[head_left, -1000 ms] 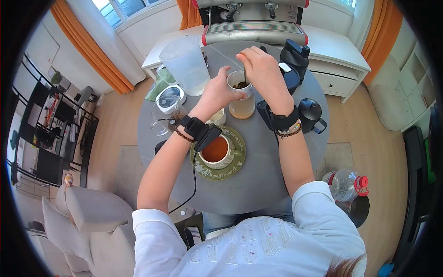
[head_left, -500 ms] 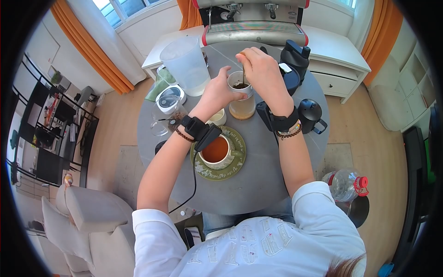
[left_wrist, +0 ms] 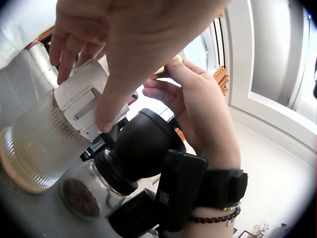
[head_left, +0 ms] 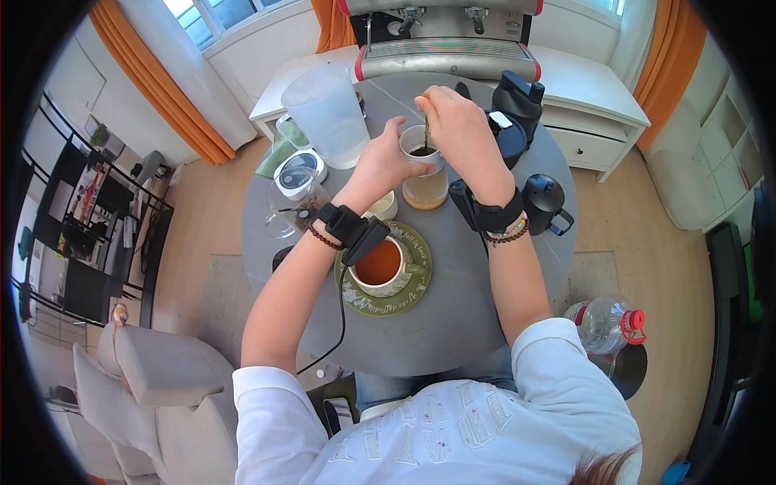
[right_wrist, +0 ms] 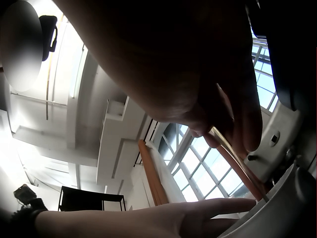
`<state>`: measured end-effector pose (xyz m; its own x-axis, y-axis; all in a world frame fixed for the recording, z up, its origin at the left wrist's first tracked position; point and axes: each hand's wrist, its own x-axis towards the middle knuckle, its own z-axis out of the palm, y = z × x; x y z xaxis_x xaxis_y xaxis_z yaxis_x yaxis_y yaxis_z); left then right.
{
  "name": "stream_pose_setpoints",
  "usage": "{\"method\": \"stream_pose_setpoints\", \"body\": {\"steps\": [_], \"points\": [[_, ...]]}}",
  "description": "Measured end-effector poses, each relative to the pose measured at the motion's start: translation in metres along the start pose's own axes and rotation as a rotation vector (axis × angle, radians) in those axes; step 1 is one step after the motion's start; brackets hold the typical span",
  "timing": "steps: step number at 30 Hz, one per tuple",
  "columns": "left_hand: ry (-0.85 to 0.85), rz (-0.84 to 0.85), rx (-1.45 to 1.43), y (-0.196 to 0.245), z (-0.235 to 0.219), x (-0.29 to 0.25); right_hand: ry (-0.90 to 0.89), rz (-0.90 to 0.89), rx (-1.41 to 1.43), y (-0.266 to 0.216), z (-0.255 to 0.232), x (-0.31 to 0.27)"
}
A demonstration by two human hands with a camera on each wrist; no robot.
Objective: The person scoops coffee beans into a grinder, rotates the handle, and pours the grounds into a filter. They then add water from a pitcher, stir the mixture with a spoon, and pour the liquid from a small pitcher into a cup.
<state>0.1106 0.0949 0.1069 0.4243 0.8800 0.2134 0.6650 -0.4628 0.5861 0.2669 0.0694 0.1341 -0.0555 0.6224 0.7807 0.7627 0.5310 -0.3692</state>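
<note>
A white coffee dripper (left_wrist: 81, 91) sits atop a ribbed glass (head_left: 426, 192) with pale liquid low inside. My left hand (head_left: 377, 166) grips the dripper's side, its thumb toward me and its fingers around the far side. Dark wet coffee grounds (head_left: 421, 151) show within the rim. Above them my right hand (head_left: 467, 133) pinches a thin gold-coloured stirrer (right_wrist: 237, 161), which slants down into the dripper. The stirrer's lower end is hidden in the grounds. Nearer me, a cup of reddish-brown drink (head_left: 377, 263) stands on a green saucer (head_left: 417, 297).
A large translucent pitcher (head_left: 325, 113), a white-rimmed scale (head_left: 299, 171) and a glass jug with beans (head_left: 295, 198) stand left. On the right are a black grinder (head_left: 517, 101) and a black kettle (head_left: 543, 198). An espresso machine (head_left: 444, 56) stands beyond the round grey table (head_left: 453, 323).
The right hand has shifted slightly toward me, and the stirrer has moved a little within the dripper. The grounds look darker and wetter. The left hand keeps its hold.
</note>
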Motion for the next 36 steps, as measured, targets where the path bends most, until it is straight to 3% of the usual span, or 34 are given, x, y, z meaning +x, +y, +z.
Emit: {"method": "stream_pose_setpoints", "body": {"steps": [23,36], "points": [[-0.012,0.008,-0.016,-0.001,0.000,0.001,0.027,-0.056,0.000,0.009,-0.001,0.000],[-0.017,-0.009,0.000,0.001,-0.001,0.001,0.013,0.086,0.108,0.004,-0.005,0.002]]}}
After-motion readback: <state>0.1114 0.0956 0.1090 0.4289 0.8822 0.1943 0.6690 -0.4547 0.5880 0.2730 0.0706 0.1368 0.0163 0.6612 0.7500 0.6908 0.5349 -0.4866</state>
